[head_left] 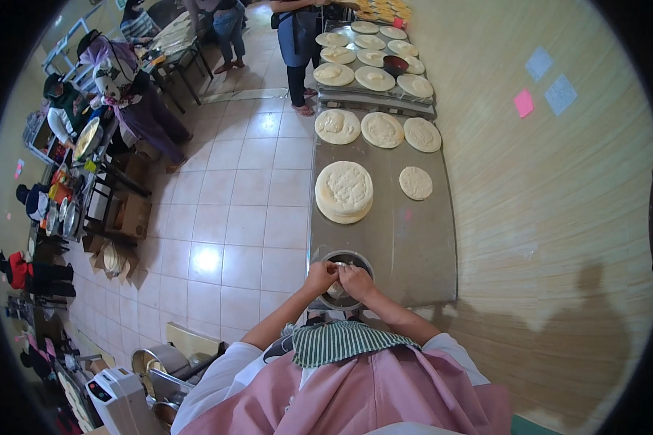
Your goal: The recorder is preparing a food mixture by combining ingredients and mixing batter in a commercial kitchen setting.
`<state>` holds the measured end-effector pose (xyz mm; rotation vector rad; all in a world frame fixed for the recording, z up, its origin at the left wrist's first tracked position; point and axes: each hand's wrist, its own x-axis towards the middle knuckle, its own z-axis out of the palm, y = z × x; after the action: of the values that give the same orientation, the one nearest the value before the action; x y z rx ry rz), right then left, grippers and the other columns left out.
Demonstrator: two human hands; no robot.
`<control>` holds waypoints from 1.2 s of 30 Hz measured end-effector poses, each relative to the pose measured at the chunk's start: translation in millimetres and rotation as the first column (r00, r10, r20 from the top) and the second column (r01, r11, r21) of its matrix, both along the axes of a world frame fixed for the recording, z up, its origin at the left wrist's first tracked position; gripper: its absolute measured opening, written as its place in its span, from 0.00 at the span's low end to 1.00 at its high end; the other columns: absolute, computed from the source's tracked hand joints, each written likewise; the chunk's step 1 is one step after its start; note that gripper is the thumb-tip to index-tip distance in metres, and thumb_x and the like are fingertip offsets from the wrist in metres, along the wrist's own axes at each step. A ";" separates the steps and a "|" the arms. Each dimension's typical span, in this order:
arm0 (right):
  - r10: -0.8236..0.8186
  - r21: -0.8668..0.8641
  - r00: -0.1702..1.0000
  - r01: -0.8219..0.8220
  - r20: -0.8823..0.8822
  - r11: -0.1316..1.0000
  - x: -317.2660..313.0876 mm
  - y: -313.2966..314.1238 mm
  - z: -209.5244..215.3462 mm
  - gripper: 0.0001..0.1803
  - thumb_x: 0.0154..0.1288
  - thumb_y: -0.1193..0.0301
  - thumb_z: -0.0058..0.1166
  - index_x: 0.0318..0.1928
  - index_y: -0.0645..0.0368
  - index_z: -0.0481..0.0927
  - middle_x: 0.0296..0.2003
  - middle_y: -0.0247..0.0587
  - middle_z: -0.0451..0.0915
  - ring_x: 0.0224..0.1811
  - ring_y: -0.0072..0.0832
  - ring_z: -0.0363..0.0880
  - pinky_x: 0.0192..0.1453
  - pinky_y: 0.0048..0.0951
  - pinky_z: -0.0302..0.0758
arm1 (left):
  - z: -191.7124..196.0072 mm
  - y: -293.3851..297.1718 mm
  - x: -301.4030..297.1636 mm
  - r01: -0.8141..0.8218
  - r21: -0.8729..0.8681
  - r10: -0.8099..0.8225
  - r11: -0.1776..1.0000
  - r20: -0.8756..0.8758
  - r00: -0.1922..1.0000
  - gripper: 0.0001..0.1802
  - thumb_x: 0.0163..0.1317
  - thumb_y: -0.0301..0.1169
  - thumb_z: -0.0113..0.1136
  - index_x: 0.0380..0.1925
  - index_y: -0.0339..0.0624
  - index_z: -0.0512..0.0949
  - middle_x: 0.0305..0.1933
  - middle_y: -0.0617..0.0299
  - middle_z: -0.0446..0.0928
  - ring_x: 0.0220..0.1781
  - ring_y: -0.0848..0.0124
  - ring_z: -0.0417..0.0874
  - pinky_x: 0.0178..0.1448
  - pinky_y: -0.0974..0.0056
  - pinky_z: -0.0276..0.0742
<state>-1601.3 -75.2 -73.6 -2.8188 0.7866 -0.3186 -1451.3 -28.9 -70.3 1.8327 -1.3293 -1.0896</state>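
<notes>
Both my hands meet over a round metal pot [350,254] at the near left edge of the table. My left hand [321,278] has its fingers closed in a pinch at the pot's middle. Against it, fingertip to fingertip, my right hand [357,282] is closed too. Something small and pale seems to be between them, but its kind is hidden by the fingers. Pale stuff also shows low inside the pot. Just beyond stands a stack of round flat breads [343,191], with a smaller single flat bread [416,183] to its right.
Three plates of pale dough or bread [382,130] lie farther up the table [413,254], and several more stand on a farther table around a dark red bowl [395,65]. A wall [537,181] runs along the right. A person [297,51] stands beside the far table.
</notes>
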 end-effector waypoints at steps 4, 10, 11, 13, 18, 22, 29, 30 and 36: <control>0.031 0.104 0.997 -0.037 0.064 0.994 -1.0 -9.4 -5.0 0.08 0.55 0.73 0.49 0.33 0.64 0.74 0.30 0.48 0.79 0.34 0.37 0.81 0.39 0.35 0.78 | 0.1 -2.3 3.6 0.013 0.006 -0.013 1.000 -0.037 0.999 0.15 0.50 0.32 0.65 0.36 0.32 0.81 0.31 0.50 0.82 0.34 0.66 0.85 0.40 0.65 0.79; 0.089 0.181 0.984 -0.116 0.151 0.977 -2.8 -16.0 -6.7 0.08 0.54 0.71 0.52 0.33 0.63 0.74 0.29 0.48 0.79 0.33 0.40 0.81 0.37 0.37 0.78 | -1.7 0.2 9.6 0.056 0.024 -0.053 0.998 -0.116 0.992 0.17 0.51 0.30 0.65 0.39 0.31 0.79 0.30 0.53 0.82 0.32 0.71 0.83 0.39 0.67 0.78; 0.106 0.189 0.983 -0.134 0.151 0.973 -3.0 -17.3 -6.8 0.08 0.53 0.71 0.53 0.33 0.62 0.74 0.28 0.47 0.79 0.33 0.40 0.81 0.37 0.38 0.78 | -3.1 0.9 10.0 0.058 0.023 -0.055 0.998 -0.117 0.992 0.17 0.51 0.30 0.65 0.39 0.31 0.79 0.30 0.53 0.82 0.32 0.71 0.83 0.39 0.67 0.78; 0.098 0.212 0.981 -0.133 0.168 0.968 -0.2 -17.8 0.4 0.08 0.53 0.70 0.53 0.33 0.61 0.74 0.27 0.46 0.79 0.32 0.40 0.81 0.36 0.38 0.78 | -3.9 3.0 12.2 0.013 0.002 -0.012 1.000 -0.202 0.979 0.21 0.51 0.28 0.65 0.44 0.30 0.73 0.30 0.55 0.81 0.32 0.72 0.82 0.38 0.68 0.77; -0.004 0.305 0.982 -0.055 0.191 0.951 -0.5 -15.9 2.1 0.08 0.51 0.70 0.54 0.33 0.58 0.75 0.27 0.43 0.78 0.29 0.38 0.81 0.33 0.37 0.77 | -7.2 3.2 10.0 -0.010 -0.028 0.003 1.000 -0.241 0.971 0.21 0.52 0.26 0.63 0.44 0.32 0.67 0.28 0.58 0.78 0.31 0.74 0.80 0.37 0.69 0.76; 0.062 0.154 0.966 -0.104 0.252 0.983 -1.7 -18.5 6.0 0.07 0.52 0.70 0.53 0.32 0.59 0.76 0.30 0.44 0.77 0.27 0.37 0.79 0.31 0.36 0.77 | 0.1 0.8 19.5 0.093 -0.025 -0.096 0.995 -0.241 0.966 0.19 0.55 0.25 0.61 0.44 0.33 0.65 0.28 0.58 0.77 0.30 0.75 0.78 0.35 0.70 0.73; 0.222 0.163 0.964 -0.244 0.146 0.956 -8.4 -32.4 -3.1 0.07 0.51 0.70 0.54 0.29 0.59 0.74 0.28 0.45 0.76 0.27 0.39 0.79 0.30 0.36 0.76 | -8.7 -13.4 25.1 0.305 -0.054 -0.309 0.951 -0.239 0.921 0.25 0.55 0.23 0.60 0.50 0.34 0.59 0.28 0.59 0.75 0.30 0.75 0.75 0.35 0.69 0.72; 0.245 0.168 0.957 -0.269 0.153 0.948 -8.4 -34.2 -3.1 0.07 0.50 0.70 0.55 0.28 0.59 0.73 0.28 0.45 0.76 0.27 0.39 0.79 0.30 0.36 0.76 | -3.6 -14.6 24.1 0.312 -0.049 -0.314 0.949 -0.241 0.918 0.25 0.55 0.23 0.60 0.50 0.34 0.59 0.28 0.59 0.75 0.30 0.75 0.75 0.35 0.69 0.72; 0.107 0.250 0.962 -0.172 0.251 0.953 -6.6 -23.6 7.3 0.09 0.48 0.70 0.56 0.31 0.60 0.74 0.28 0.44 0.77 0.28 0.40 0.79 0.31 0.36 0.76 | -4.3 -9.3 16.4 0.219 -0.032 -0.219 0.975 -0.287 0.933 0.28 0.51 0.21 0.60 0.51 0.36 0.59 0.32 0.58 0.76 0.34 0.74 0.77 0.39 0.71 0.72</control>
<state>-1608.0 -98.8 -66.2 -2.5054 0.5295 -0.4727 -1434.8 -38.2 -74.6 1.4787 -1.3769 -1.4143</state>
